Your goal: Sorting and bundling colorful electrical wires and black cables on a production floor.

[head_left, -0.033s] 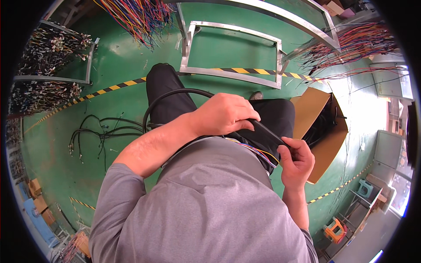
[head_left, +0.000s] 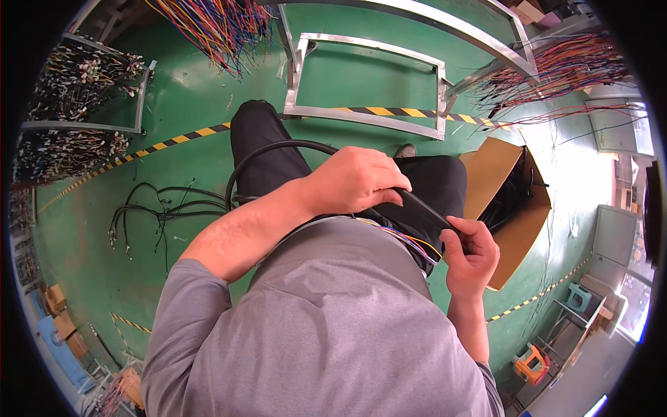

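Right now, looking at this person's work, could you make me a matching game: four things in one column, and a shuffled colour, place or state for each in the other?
Things
1. Black cable
2. Cardboard box
3. Striped tape
4. Low metal frame

Descriptions
A. Yellow and black, on the floor
B. Silver-coloured, with straight bars
C. Tan and open, with dark contents
D. Running from the left hand to the right hand

Right pairs: 1-D, 2-C, 3-A, 4-B

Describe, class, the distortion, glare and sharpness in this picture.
In the head view, the silver metal beam bows near the top rim; head view, glare whitens the green floor at right; head view, the bare left hand and bare right hand show no obvious blur.
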Available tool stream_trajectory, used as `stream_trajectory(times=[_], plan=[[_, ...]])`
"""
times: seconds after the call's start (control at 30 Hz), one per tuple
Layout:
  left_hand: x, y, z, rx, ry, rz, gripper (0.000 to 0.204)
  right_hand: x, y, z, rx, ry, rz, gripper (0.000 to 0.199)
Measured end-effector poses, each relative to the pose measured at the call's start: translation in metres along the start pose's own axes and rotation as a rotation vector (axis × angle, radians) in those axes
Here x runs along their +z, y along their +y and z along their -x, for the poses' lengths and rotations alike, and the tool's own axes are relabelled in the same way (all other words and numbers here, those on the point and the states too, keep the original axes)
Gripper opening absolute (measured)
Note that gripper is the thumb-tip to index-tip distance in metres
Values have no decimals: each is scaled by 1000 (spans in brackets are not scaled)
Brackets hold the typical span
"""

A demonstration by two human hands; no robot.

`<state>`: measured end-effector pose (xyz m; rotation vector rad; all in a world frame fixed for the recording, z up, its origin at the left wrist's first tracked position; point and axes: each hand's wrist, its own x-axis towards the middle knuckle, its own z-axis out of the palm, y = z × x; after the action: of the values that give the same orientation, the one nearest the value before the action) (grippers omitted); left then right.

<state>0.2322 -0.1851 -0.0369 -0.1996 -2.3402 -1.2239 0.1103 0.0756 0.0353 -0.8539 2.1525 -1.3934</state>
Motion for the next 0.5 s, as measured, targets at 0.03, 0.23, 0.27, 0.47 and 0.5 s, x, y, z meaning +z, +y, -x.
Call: stream_trajectory(times=[0.03, 0.23, 0.27, 0.47, 0.5], plan=[[2, 1, -1, 17, -6, -8, 25, 0, -1, 0, 5, -11, 6, 16], [7, 3, -2, 40, -18, -61, 26, 5, 1, 2, -70, 10, 70, 16], [9, 3, -2, 64, 1, -24, 27, 5, 2, 2, -59, 16, 48, 16], [3, -7, 5, 34, -8, -151, 31, 4, -2, 1, 104, 75, -158, 13], [2, -6, 5, 34, -9, -150, 31, 4, -1, 1, 105, 75, -158, 13]])
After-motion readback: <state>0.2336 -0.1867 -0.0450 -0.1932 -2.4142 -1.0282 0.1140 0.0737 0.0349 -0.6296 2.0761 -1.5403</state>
